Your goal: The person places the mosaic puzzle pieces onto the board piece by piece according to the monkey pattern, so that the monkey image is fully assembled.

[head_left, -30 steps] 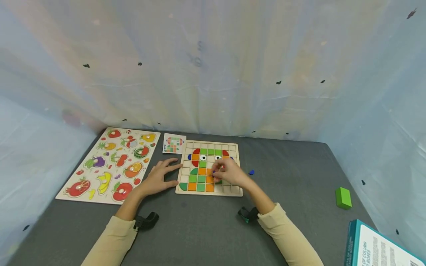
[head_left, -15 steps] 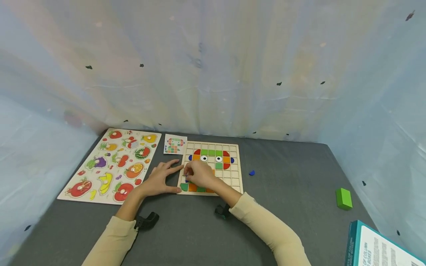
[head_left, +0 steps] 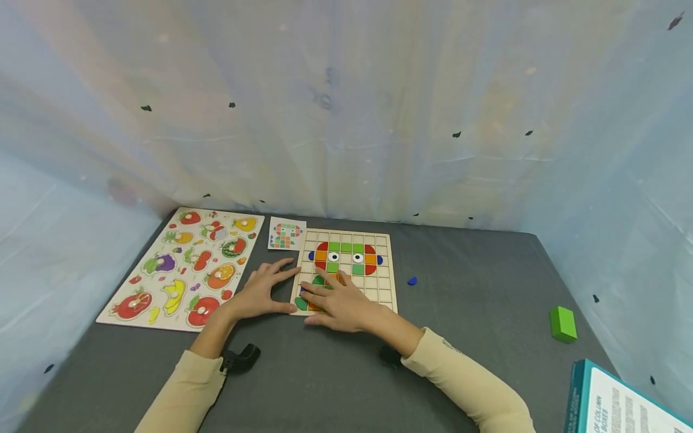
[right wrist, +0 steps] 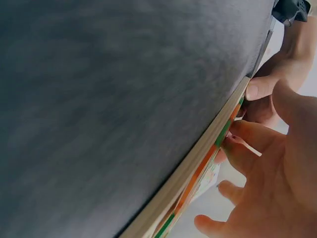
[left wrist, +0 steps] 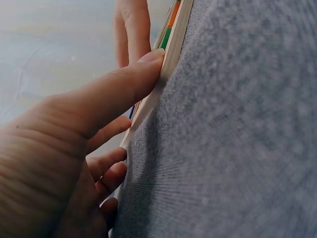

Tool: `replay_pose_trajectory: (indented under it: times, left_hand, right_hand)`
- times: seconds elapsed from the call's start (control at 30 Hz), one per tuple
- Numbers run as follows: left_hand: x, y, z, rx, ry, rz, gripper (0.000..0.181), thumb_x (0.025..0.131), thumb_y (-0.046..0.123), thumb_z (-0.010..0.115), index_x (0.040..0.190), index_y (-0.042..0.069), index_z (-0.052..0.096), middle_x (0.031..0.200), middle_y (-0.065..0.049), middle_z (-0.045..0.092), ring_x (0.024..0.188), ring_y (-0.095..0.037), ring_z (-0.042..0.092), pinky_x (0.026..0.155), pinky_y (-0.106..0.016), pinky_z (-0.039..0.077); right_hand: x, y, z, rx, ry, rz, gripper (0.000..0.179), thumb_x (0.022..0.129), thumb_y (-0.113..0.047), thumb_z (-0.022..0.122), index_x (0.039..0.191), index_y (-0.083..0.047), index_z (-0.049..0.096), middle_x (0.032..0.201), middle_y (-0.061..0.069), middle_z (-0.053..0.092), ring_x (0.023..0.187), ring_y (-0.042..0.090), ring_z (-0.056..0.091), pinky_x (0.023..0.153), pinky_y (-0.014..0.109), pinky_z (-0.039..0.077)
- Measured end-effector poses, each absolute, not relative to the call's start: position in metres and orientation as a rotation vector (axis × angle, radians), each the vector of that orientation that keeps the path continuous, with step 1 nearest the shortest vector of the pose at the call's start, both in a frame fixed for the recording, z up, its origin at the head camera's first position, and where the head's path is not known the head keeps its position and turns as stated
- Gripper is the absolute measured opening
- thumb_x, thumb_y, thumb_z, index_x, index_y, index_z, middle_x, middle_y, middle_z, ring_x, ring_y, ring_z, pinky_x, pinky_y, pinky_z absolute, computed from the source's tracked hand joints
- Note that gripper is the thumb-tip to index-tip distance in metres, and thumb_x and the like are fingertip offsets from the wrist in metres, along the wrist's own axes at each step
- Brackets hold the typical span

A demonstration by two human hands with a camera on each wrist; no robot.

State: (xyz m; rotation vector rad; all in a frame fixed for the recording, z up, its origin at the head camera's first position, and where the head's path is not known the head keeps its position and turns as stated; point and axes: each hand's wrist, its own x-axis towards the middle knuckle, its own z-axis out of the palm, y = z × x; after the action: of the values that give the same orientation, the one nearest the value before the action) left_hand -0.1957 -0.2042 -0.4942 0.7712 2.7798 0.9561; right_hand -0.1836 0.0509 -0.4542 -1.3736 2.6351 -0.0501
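A square wooden grid board (head_left: 383, 284) holds coloured tiles that form a figure with two eye tiles and red, green, orange and blue parts. My left hand (head_left: 258, 293) rests at its left side, with the thumb against the edge in the left wrist view. My right hand (head_left: 346, 305) spreads over the lower left of the grid, fingers extended, and hides many lower tiles. Right by its fingertips, a small blue tile (head_left: 304, 290) shows at the left of the board. Behind the left hand lies a pattern card (head_left: 287, 233) with a similar figure, against the board's upper left corner.
A fruit puzzle board (head_left: 184, 273) lies on the left of the grey table (head_left: 465, 288). One loose blue half-round tile (head_left: 412, 281) is right of the grid. Farther right are a green block (head_left: 563, 325) and a teal and white book or box (head_left: 622, 400).
My right hand moved from mid-board to the left side with a small blue tile in a pinch, then let go of it there and spread its fingers. The left hand stayed put.
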Motion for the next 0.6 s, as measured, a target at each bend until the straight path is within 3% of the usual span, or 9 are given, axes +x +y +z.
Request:
replay_pose_trajectory:
  times: [0.33,0.4,0.5,0.6]
  left_hand:
    - [-0.196,-0.205,-0.497,0.782,2.781,0.975,0.089,0.079,0.052,0.080,0.152,0.014,0.045,0.160,-0.016,0.028,0.126,-0.036,0.036,0.097,-0.063,0.029]
    - [-0.196,-0.205,-0.497,0.781,2.779,0.964,0.089,0.079,0.054,0.080,0.152,0.015,0.045,0.160,-0.015,0.027,0.126,-0.035,0.035,0.097,-0.062,0.029]
    - [-0.197,-0.204,-0.496,0.773,2.777,0.968,0.090,0.079,0.054,0.080,0.152,0.016,0.045,0.161,-0.014,0.027,0.126,-0.034,0.035,0.097,-0.060,0.028]
    - [-0.197,-0.204,-0.496,0.763,2.776,0.970,0.091,0.078,0.054,0.081,0.152,0.016,0.045,0.161,-0.013,0.027,0.124,-0.032,0.035,0.096,-0.058,0.028]
  right_hand:
    - [-0.180,0.046,-0.450,-1.352,2.641,-0.131,0.064,0.103,-0.058,0.036,0.157,-0.024,0.036,0.165,0.007,0.021,0.153,0.032,0.008,0.117,0.059,0.019]
    - [-0.182,0.057,-0.448,-1.321,2.673,-0.218,0.061,0.103,-0.053,0.043,0.156,-0.021,0.039,0.163,0.011,0.026,0.151,0.034,0.014,0.116,0.060,0.020]
    - [-0.190,0.085,-0.447,-1.252,2.815,-0.346,0.050,0.102,-0.041,0.057,0.144,-0.014,0.055,0.151,0.016,0.044,0.143,0.037,0.033,0.112,0.063,0.025]
    - [-0.201,0.123,-0.448,-1.016,3.026,-0.385,0.031,0.096,-0.025,0.069,0.122,-0.009,0.069,0.125,0.016,0.059,0.119,0.038,0.053,0.101,0.062,0.036]
